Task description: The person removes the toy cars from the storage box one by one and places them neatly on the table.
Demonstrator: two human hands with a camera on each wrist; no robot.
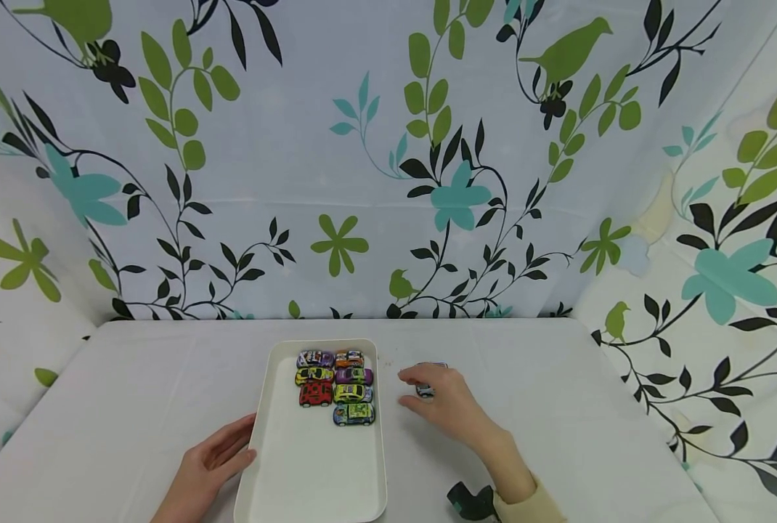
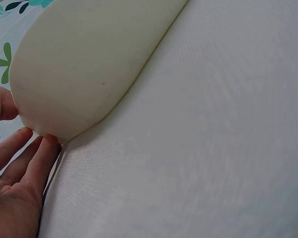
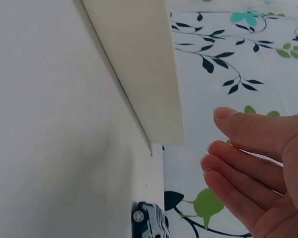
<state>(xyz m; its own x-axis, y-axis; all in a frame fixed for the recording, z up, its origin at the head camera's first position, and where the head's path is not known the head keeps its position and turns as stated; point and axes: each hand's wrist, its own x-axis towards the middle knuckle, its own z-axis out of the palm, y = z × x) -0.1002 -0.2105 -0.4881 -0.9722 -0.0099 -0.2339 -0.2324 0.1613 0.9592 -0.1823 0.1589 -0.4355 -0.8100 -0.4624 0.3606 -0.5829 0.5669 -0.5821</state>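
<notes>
A white rectangular tray (image 1: 316,472) lies on the table with several small toy cars in its far part, among them a red car (image 1: 315,394) and a blue-green car (image 1: 354,415). My left hand (image 1: 208,465) touches the tray's left side with fairly straight fingers; the left wrist view shows the fingertips against the outer wall (image 2: 89,74). To the right of the tray, my right hand (image 1: 447,403) hovers by a silver and dark toy car (image 3: 150,220) on the table, partly hidden in the head view. Its fingers are extended and hold nothing.
A white cloth (image 1: 526,363) covers the table. Patterned curtains (image 1: 264,145) with leaves and birds hang at the back and sides. A black strap-like object (image 1: 472,501) sits by the right wrist.
</notes>
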